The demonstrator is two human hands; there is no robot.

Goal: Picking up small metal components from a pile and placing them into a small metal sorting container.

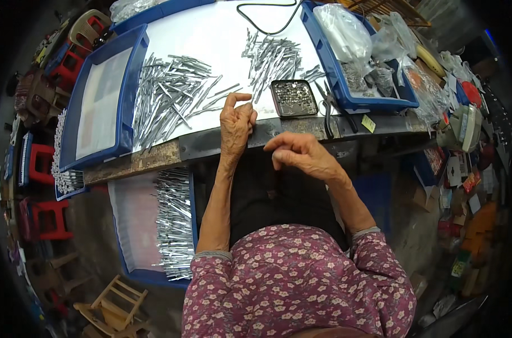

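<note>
My left hand (238, 121) is above the table's front edge, its fingers curled in and the index finger bent to the right. Anything in its grip is too small or hidden to make out. Lower and to the right, my right hand (301, 155) is closed too, thumb against curled fingers, and I cannot see what it may hold. A dark square tray (294, 98) of small metal parts lies just beyond the hands. Behind my left hand is a pile of thin metal strips (273, 59); a larger pile of strips (174, 93) spreads to its left.
Blue bins stand on both sides: a left bin (129, 93) and a right bin (354, 101) with plastic bags. Dark-handled pliers (328, 115) lie by the tray. Below the table, a bundle of metal rods (174, 225) sits in another bin. A black cord (256, 25) curves across the back.
</note>
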